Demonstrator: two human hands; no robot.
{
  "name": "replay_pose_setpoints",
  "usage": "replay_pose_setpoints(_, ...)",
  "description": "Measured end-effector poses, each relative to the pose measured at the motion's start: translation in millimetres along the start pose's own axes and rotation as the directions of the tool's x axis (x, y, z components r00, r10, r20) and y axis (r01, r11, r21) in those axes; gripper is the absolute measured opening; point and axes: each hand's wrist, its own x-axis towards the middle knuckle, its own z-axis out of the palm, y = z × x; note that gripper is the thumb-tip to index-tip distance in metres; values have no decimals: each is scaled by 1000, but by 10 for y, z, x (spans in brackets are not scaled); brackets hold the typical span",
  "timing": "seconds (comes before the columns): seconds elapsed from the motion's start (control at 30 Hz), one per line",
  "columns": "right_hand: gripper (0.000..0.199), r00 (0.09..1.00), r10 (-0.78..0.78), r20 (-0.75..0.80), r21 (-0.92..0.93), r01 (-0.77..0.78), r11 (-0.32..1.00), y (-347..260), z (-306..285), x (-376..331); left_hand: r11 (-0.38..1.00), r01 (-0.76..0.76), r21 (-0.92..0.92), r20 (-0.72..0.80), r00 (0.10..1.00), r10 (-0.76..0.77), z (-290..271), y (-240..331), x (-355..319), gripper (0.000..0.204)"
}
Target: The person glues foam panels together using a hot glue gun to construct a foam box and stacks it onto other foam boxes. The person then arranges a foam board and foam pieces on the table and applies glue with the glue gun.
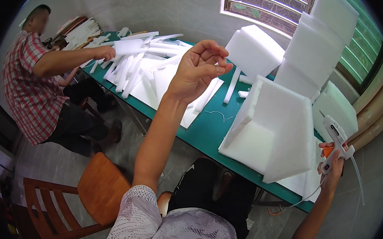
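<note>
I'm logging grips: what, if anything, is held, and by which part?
The right hand holds a glue gun by its handle; the left hand holds nothing visible.

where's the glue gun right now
On the right side of the head view, the glue gun is in the right hand, right of the open white foam box.

1 white glue gun (pixel 336 132) with an orange trigger (pixel 328 151) is in my right hand (pixel 334 165), nozzle (pixel 322 114) tilted upward, a clear glue stick (pixel 358 174) hanging behind. Nearby, 1 open white foam box (pixel 290 135) rests on the green table (pixel 201 138).
</note>
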Motion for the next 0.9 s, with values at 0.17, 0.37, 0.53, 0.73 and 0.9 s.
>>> replay_pose_setpoints(0.17,43,1000,11,-18,1,-11,1000,-56,81,-53,996,-25,-82,-34,999,22,-35,83,-126,41)
replay_pose_setpoints(0.37,42,999,19,-25,-14,-20,1000,-57,108,-122,994,-33,-105,-65,998,26,-50,93,-298,41)
replay_pose_setpoints(0.53,44,996,7,-88,-28,-9,1000,-56,95,-180,999,-41,-7,-142,989,40,-213,9,-533,41)
replay_pose_setpoints(0.73,49,990,-29,-135,-67,20,998,-161,-89,-417,830,162,533,-394,916,74,-589,-47,-1309,33)
replay_pose_setpoints(0.9,52,979,-81,-187,-115,60,992,-305,-386,-705,252,343,905,-393,901,185,-1134,-32,-1479,43)
